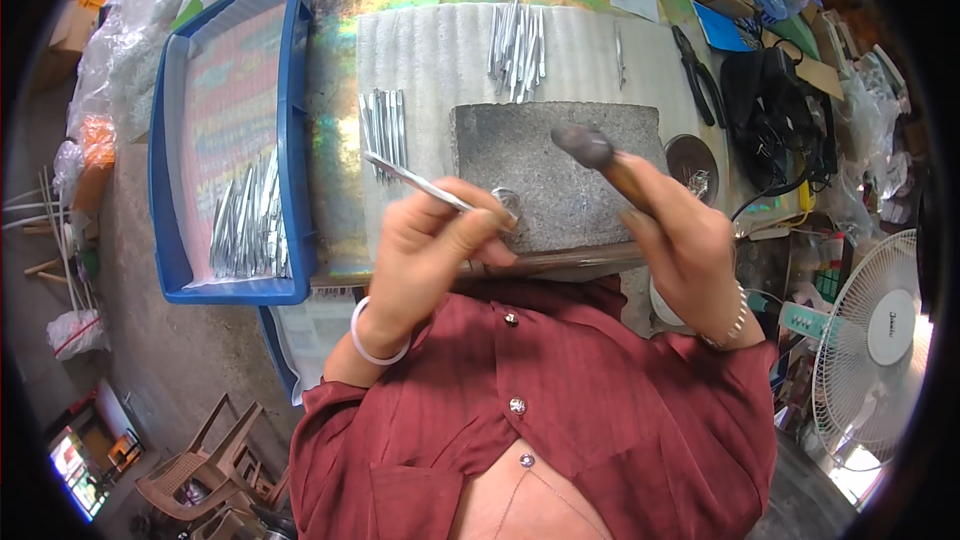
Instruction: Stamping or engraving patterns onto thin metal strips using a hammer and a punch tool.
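Note:
My left hand (420, 255) pinches a thin silvery metal rod (415, 178) between thumb and fingers, its far end slanting up to the left. By those fingertips, a small shiny piece of metal (507, 200) shows over the near left part of a grey stone slab (500, 140). My right hand (690, 240) grips the wooden handle of a hammer (585, 145), whose dark head is raised over the slab. Similar rods lie in a bundle (517, 50) behind the slab and another bundle (384, 130) to its left. One single rod (619, 55) lies apart, far right.
A blue tray (300, 140) on the left holds many rods (245, 220). Right of the slab stand a round dish (690, 155) with metal bits, black-handled pliers (700, 80) and a black bag (770, 120). A white fan (885, 340) stands at right, a brown chair (205, 460) lower left.

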The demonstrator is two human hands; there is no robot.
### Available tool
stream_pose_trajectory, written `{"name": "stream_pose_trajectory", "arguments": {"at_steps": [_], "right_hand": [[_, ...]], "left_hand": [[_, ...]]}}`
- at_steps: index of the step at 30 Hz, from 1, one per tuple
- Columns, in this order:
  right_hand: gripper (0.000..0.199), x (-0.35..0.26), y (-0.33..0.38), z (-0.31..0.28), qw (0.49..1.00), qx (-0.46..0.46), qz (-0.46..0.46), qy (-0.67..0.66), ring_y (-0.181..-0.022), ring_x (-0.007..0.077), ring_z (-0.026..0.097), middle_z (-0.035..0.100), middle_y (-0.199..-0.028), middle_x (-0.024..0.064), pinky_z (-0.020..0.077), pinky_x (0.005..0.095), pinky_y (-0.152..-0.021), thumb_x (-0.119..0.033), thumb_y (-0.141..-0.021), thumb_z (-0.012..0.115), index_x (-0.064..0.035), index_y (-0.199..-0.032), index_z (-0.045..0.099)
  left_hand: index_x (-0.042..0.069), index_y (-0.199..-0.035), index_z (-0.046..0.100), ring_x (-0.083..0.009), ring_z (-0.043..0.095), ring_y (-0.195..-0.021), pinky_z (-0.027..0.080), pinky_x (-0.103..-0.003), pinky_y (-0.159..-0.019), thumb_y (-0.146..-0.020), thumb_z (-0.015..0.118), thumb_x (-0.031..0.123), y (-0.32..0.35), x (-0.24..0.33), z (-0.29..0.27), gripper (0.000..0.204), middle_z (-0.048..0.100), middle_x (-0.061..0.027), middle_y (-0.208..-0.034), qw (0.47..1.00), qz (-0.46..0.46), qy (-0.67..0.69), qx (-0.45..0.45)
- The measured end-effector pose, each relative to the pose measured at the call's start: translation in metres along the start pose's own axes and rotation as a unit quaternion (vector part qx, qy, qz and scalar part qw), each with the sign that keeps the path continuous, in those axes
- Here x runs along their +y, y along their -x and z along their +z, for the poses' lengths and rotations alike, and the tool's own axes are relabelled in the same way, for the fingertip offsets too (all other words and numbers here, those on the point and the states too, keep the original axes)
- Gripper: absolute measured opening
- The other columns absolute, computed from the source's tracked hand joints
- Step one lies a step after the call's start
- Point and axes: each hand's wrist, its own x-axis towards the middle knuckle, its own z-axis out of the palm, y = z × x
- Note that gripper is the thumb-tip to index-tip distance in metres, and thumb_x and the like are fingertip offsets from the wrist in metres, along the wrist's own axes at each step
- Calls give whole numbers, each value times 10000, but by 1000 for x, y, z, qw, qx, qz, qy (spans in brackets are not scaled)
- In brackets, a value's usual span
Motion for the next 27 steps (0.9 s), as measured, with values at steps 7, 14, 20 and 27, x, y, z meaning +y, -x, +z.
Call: {"name": "stream_pose_trajectory", "arguments": {"at_steps": [7,14,20,27], "right_hand": [[541,32,19,49,980,-78,126,131,-745,320,591,550,-942,147,492,394,-641,21,-767,605,-57,-1282,458],[321,-26,-1,22,976,-48,-214,10,-832,186,579,587,-1006,96,462,290,-680,-99,-724,604,-33,-1037,606],[367,-75,-36,-16,872,-53,-482,-74,-1010,201,526,575,-1098,85,464,359,-830,-142,-821,501,49,-1123,585],[172,-60,-47,-39,929,12,-364,-67,-692,201,563,599,-739,96,453,323,-611,-153,-717,558,-3,-786,608]], "left_hand": [[-36,-964,548,-189,669,-663,575,-254,-582,-951,508,140,-3,4,-8,181,625,-168,-925,953,-34,300,-33],[-32,-959,549,-184,659,-633,563,-245,-550,-950,509,140,-8,-2,-13,176,627,-171,-915,959,-31,283,-8],[12,-1119,488,-172,646,-597,538,-235,-520,-926,543,86,-8,1,-7,214,646,-152,-851,969,-51,237,37],[21,-1155,441,-162,635,-616,516,-234,-568,-924,540,73,-1,12,-4,257,635,-126,-814,995,-43,83,38]]}}
